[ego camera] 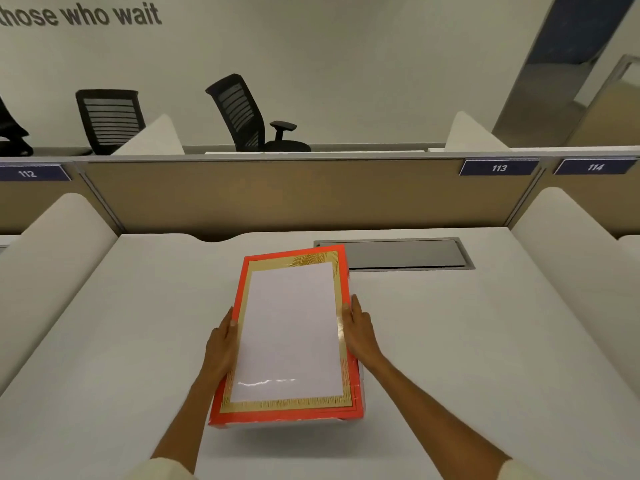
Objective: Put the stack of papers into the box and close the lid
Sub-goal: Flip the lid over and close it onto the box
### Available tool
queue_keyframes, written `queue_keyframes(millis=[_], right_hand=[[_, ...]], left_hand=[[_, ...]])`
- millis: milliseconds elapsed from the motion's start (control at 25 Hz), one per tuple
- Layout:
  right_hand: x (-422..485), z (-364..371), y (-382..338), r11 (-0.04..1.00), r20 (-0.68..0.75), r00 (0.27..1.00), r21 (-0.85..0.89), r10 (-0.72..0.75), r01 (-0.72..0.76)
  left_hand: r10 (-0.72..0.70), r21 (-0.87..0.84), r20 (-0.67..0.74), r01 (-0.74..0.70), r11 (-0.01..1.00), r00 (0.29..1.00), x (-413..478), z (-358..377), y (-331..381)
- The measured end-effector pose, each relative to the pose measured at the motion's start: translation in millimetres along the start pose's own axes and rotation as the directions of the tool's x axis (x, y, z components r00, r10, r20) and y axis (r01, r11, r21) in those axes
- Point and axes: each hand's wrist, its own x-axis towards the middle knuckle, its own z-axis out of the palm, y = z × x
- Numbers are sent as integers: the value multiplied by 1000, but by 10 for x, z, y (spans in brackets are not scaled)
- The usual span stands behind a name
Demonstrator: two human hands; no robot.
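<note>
A flat red box [287,415] lies lengthwise on the white desk in front of me, its near end slightly above the surface with a shadow under it. Its top shows a gold patterned border [294,261] around a glossy white rectangle [291,327]. I cannot tell whether that white area is paper or part of the lid. My left hand [221,344] presses against the box's left long side. My right hand [360,330] grips the right long side, thumb on the top edge. A thin white base shows under the red rim at the near end.
The white desk [467,341] spreads to both sides of the box. A grey cable hatch [398,254] is set into it just behind the box on the right. A tan partition [277,192] closes the back, white dividers flank the sides, and black office chairs [249,116] stand beyond.
</note>
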Motion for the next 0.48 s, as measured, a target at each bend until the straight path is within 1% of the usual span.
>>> queue_keyframes(millis=[80,280,480], right_hand=[[57,8,73,1000,-4,1000,-25,6,-6],[190,1,214,999,-19,999,-36,37,-37],[251,26,280,999,-21,999,-31,24,-25]], left_hand=[[-24,32,-12,24,999,1000,16,52,-8],[8,91,-19,-6,996,1000,49,138,15],[11,124,-46,-6,992,999,116,163,43]])
